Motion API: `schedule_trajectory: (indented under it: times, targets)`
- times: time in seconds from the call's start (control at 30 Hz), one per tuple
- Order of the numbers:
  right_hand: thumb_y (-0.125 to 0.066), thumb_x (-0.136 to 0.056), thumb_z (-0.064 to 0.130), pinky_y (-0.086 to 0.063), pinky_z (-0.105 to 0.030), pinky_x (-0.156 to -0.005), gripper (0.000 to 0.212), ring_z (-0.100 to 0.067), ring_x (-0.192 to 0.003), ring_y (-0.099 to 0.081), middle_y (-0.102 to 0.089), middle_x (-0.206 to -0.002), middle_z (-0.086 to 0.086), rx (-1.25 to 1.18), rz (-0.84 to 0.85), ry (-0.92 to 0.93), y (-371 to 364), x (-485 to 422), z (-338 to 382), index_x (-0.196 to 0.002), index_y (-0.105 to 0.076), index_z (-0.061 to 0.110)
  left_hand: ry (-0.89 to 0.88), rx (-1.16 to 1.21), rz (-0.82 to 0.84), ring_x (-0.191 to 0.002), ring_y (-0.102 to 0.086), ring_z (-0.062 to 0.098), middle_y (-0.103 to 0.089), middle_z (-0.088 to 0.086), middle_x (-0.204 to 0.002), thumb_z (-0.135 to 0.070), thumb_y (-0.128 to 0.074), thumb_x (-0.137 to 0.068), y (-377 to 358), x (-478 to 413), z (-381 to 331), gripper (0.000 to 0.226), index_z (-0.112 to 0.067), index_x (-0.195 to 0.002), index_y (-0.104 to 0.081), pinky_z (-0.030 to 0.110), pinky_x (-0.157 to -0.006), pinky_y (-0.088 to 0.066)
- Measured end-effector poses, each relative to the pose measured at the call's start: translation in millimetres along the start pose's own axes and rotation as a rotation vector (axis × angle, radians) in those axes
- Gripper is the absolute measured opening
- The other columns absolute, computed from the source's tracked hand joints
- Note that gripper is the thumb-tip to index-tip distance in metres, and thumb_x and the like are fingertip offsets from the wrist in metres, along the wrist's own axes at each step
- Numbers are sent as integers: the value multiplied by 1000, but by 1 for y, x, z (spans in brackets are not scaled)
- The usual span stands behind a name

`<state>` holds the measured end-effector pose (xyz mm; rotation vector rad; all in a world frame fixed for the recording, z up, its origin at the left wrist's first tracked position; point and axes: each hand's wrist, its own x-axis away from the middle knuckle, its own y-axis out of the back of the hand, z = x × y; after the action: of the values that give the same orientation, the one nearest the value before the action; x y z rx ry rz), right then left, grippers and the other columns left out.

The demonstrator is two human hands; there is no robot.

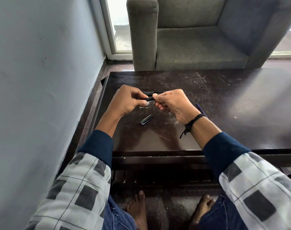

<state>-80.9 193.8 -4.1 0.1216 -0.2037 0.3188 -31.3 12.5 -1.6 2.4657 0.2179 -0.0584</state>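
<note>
Checked sleeves (78, 188) fill the near edge. Past them, the left hand (128, 101) and right hand (172, 103) each pinch one end of a black pen barrel (149, 98) with curled fingers, holding it level just above the table (224, 97). The step looks like twisting or pulling the barrel apart. Next calls for a firm counter-turn along its axis.

One barrel is held. From the hands:
- **Six o'clock:** one cap (146, 119).
- **Three o'clock:** one thin blue refill (200, 108).
- **Twelve o'clock:** black pens (154, 92), one or two, unclear.
</note>
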Motion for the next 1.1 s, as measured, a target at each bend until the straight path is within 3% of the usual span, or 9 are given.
schedule_trajectory:
  times: [0.1,0.2,0.3,0.4,0.53,0.7,0.8,0.97,1.1]
  targets:
    - [-85,-78,34,-54,-24,-58,29,-11,-59,-59,-69,-69,-3,139,-24,60,3,-5,-6,-82,-74,7,77,90,-55,-75,-67,10,-75,0,-80,-8,-84,-76,2,0,5,19,-19,-91,-79,28,-77,-53]
    - [-85,-77,33,-50,-29,-69,14,-13,-74,-63,-71,-78,5,569,-36,164,3,-10,-9,-81,-75,24,136,164,-80,-74,-65,16,-75,7,-80,-3,-78,-82,6,1,10,16,-16,-91,-76,25,-66,-50]
    - [-79,-81,24,-41,-24,-76,27,-11,-91,-61,-65,-97,10,945,100,276,-8,-4,-8,-106,-75,32,153,187,-82,-74,-63,17,-75,9,-79,-2,-75,-84,9,2,10,15,-14,-93,-75,26,-65,-49]
    - [-78,-81,19,-40,-24,-81,40,-14,-101,-58,-61,-113,5,1073,251,392,-18,-1,-14,-118,-73,34,161,188,-75,-74,-64,17,-76,10,-81,-2,-75,-84,8,2,10,17,-15,-95,-76,27,-66,-49]
    - [-80,-79,23,-49,-40,-91,33,-20,-107,-54,-60,-107,6,1158,322,441,-21,1,-22,-110,-74,32,161,175,-75,-73,-66,12,-75,8,-80,-1,-74,-85,9,3,11,17,-13,-96,-76,26,-66,-50]
    - [-76,-82,27,-48,-34,-75,17,-21,-99,-60,-60,-99,9,1254,268,407,-20,5,-21,-96,-67,29,171,175,-76,-74,-67,13,-75,6,-79,-1,-75,-84,10,3,11,17,-14,-95,-77,26,-66,-51]
    - [-75,-79,24,-48,-31,-76,19,-23,-96,-65,-69,-101,4,1115,103,272,-13,-2,-16,-92,-64,32,178,177,-60,-74,-67,14,-76,7,-80,-1,-76,-83,11,3,11,18,-17,-92,-76,27,-67,-51]
    - [-73,-82,3,-61,-38,-73,39,-22,-74,-69,-68,-91,-5,288,-68,102,11,-11,-2,-117,-64,18,191,157,-27,-79,-68,21,-77,8,-83,-2,-80,-79,11,3,11,21,-21,-88,-77,33,-74,-55]
    - [-65,-92,-2,-62,-38,-74,23,-19,-71,-70,-67,-92,-8,-97,-109,-35,14,-5,4,-108,-62,13,184,157,-6,-78,-68,15,-77,5,-84,-2,-80,-79,8,4,7,22,-20,-91,-77,26,-69,-55]
